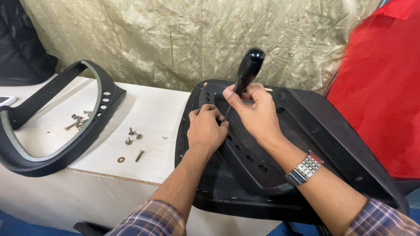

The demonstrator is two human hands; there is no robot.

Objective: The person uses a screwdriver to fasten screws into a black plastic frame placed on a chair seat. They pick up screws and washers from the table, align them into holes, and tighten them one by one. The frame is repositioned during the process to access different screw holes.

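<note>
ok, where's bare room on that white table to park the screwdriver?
Best patch: the white table strip between the loose armrest and the chair seat, back near the gold backdrop. Another lies far left inside the armrest loop. Crowded: screws by the armrest's holes, more screws and a washer toward the front edge. Both hands, left hand and right hand, cover the seat.

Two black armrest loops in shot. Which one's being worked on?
The armrest on the chair seat, under both hands; the right hand holds a screwdriver to it. The other armrest lies untouched on the table.
</note>
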